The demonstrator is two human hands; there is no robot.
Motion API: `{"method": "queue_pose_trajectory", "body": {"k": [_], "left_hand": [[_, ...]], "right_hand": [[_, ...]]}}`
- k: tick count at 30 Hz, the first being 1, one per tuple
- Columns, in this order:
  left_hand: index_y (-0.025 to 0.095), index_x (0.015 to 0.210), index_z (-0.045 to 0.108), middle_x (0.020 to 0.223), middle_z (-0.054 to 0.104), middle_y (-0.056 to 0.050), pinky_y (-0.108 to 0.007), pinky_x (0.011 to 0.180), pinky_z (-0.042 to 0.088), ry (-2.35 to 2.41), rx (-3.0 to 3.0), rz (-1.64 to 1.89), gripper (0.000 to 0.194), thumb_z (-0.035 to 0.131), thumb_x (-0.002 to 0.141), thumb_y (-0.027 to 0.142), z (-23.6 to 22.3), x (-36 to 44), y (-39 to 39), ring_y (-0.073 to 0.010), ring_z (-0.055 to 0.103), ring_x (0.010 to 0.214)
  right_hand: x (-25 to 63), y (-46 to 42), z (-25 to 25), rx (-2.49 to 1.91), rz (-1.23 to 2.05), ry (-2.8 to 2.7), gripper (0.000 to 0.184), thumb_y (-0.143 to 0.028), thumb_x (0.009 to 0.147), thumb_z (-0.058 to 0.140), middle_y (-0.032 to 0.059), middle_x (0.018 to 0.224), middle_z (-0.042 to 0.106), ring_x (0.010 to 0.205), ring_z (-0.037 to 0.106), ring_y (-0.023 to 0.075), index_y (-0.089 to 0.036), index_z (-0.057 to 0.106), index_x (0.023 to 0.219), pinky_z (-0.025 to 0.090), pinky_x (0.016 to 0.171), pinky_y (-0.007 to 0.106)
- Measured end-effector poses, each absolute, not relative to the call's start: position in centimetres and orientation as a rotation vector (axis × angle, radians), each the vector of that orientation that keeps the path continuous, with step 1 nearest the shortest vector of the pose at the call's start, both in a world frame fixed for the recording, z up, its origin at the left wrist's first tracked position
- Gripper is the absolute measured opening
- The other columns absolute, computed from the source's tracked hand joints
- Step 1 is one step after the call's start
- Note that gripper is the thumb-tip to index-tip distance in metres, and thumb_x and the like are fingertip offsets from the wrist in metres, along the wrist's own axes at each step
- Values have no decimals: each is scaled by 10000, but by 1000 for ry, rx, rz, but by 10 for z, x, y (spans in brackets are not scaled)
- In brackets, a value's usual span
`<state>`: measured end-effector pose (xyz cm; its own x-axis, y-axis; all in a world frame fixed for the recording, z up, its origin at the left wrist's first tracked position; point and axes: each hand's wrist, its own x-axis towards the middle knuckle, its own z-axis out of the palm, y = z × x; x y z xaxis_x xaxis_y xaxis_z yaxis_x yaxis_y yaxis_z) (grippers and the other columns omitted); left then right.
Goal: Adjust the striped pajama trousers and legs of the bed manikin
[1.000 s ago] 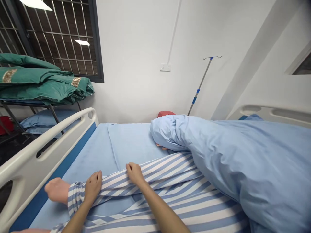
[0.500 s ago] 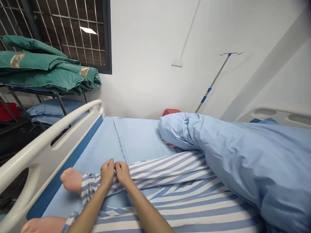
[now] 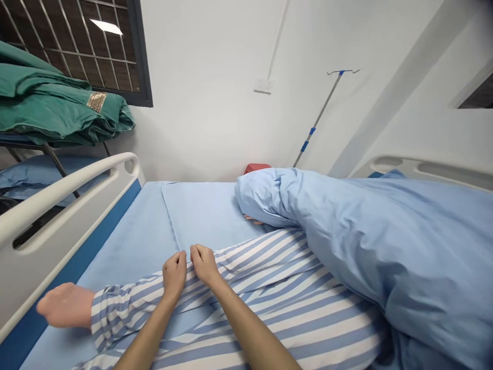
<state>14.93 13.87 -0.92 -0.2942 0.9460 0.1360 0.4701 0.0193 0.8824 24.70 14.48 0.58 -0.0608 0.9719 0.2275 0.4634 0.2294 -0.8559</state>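
Observation:
Both of my hands are closed into loose fists over the nearly straight far leg of a lying figure. Blue-and-white striped trousers (image 3: 265, 257) cover that leg. My left hand (image 3: 175, 272) is against the lower leg, thumb side up. My right hand (image 3: 204, 262) sits just beside it, nearer the knee, with a small gap between the fists. No bunched cloth shows in either fist; their undersides are hidden. A smooth, bare, doll-like foot (image 3: 67, 304) sticks out of the trouser cuff at the left. The near leg is partly covered by my forearms.
A folded light-blue quilt (image 3: 354, 236) covers the figure's upper part. The bed has a pale end board (image 3: 115, 163) at left. Beyond it, a green padded bundle (image 3: 65, 108) lies on a rack. An IV pole (image 3: 323, 108) and a red object (image 3: 256, 167) stand by the wall.
Both fists have moved along the leg from near the ankle toward the knee and now stand slightly farther apart. The view has shifted, so the room appears further left.

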Motion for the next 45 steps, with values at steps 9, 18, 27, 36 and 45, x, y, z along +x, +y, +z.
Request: {"method": "queue_pose_trajectory", "body": {"k": [9,18,27,36,45], "left_hand": [[202,492,348,466,337,51,-232,521,273,1689,1452,1247,378,361,808,410,-3,208,149,-97,346,512],[201,483,364,458,353,51,-228,511,293,1465,1435,1223,359,384,795,377,2,277,158,-90,348,492],[203,492,361,467,385,39,-223,515,312,1415,1478,1241,356,357,804,375,14,348,174,-89,379,495],[197,494,413,509,421,16,-249,544,213,1538,1606,1114,341,412,786,374,-1,394,178,-106,336,537],[209,486,301,474,276,50,-232,516,234,1511,1683,1028,353,366,777,398,20,320,138,-101,329,512]], "right_hand": [[308,154,12,-1447,723,-1552,412,-366,878,327,-38,496,416,522,390,90,-177,425,526,304,535,210],[369,159,16,-1431,727,-1473,405,-378,877,330,-38,492,421,508,397,93,-182,397,529,298,527,217],[437,160,18,-1525,587,-1468,406,-370,889,308,-16,527,492,535,448,108,-182,456,562,312,545,222],[499,161,8,-1694,380,-1362,447,-386,915,253,10,547,541,559,486,124,-191,469,577,319,584,235],[493,159,24,-1837,419,-1512,398,-300,911,305,17,631,588,623,494,126,-174,552,625,291,594,228]]}}
